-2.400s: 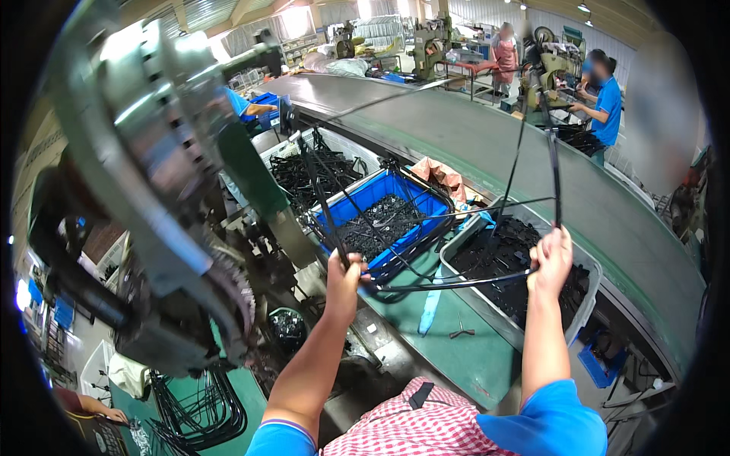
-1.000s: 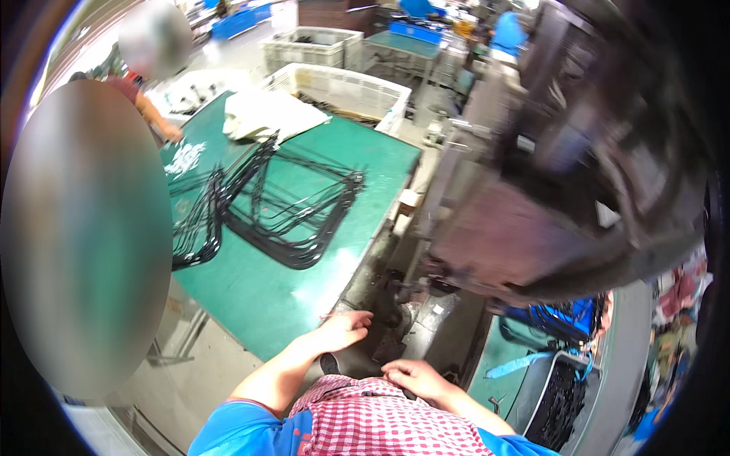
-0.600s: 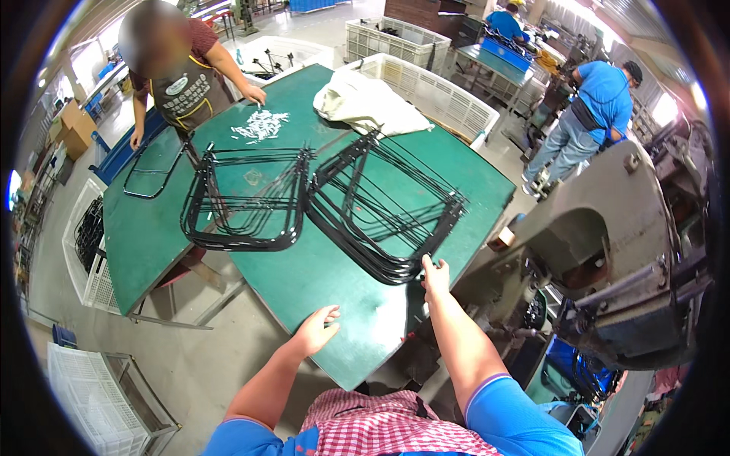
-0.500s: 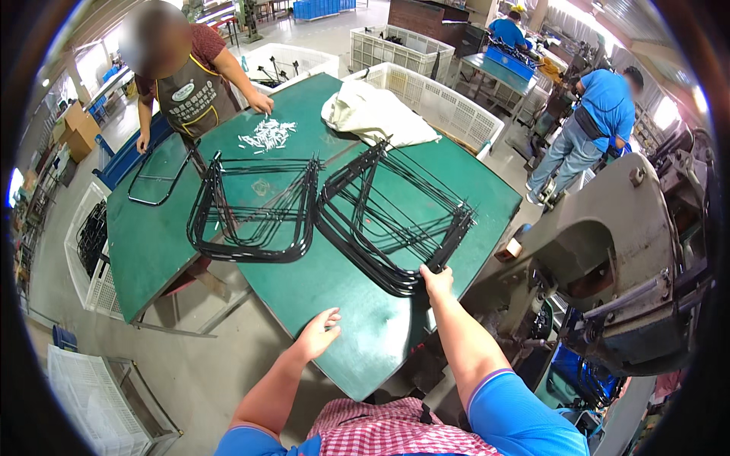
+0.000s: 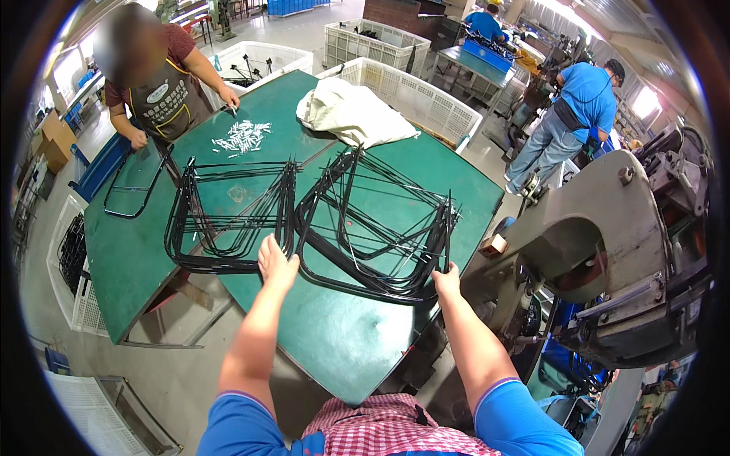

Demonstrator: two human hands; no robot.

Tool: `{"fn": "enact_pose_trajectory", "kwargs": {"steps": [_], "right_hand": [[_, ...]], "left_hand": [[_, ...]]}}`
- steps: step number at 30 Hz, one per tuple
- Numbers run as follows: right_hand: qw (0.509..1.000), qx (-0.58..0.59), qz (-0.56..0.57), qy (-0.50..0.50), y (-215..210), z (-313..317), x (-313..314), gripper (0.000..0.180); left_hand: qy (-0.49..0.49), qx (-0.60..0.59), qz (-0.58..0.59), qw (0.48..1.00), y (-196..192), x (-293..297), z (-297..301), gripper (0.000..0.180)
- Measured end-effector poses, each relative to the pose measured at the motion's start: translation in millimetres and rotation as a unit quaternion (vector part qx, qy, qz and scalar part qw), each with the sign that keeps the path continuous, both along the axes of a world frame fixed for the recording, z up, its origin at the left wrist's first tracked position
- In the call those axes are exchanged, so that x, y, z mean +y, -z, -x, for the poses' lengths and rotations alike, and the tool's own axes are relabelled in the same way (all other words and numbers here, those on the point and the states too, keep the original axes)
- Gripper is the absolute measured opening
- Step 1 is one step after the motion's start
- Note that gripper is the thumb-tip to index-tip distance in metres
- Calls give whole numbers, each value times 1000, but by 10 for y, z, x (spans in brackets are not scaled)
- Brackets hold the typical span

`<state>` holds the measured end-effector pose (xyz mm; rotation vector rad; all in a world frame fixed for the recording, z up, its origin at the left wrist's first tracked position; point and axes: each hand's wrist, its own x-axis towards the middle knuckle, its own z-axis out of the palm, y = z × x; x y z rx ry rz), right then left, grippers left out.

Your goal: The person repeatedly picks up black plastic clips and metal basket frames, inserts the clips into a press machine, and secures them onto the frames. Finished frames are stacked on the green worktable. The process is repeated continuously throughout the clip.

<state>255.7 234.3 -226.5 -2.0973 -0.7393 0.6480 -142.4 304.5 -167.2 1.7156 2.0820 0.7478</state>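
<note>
In the head view, the left hand (image 5: 276,262) reaches out over the green table (image 5: 334,342) with fingers stretched fairly flat and spread a little. Its fingertips touch the near corner of the left stack of black wire frames (image 5: 228,216), just where that stack comes close to the right stack of black wire frames (image 5: 376,228). The fingers do not appear to be curled around any wire.

The right hand (image 5: 447,280) is at the near right corner of the right stack, close to the table's right edge. Its fingers are bent around the black wires there, though how firmly they grip cannot be told from this angle.

Both stacks lie flat on the green table, the right one in front of the person, the left one further toward the person's left, their inner edges almost touching.

Beyond the stacks lies a cream cloth bag (image 5: 350,114) and a small heap of white pieces (image 5: 242,137). A person in a dark apron (image 5: 163,95) stands at the far left corner of the table, 1 hand by the white pieces, with a single wire frame (image 5: 133,186) just beside them. White plastic crates (image 5: 414,95) stand behind the table. A grey press machine (image 5: 608,251) rises at the person's right, and a person in a blue shirt (image 5: 574,114) stands beyond it.
</note>
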Motion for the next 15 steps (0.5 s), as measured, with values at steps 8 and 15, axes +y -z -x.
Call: {"fn": "enact_pose_trajectory", "kwargs": {"steps": [8,15], "right_hand": [[891,437,-87,88,-365,413,-150,8],[845,486,-209,70,-888,286,-512,14]], "left_hand": [[86,-12,17,996,401,161,225,74],[137,-748,121,638,-323,81,204,61]]}}
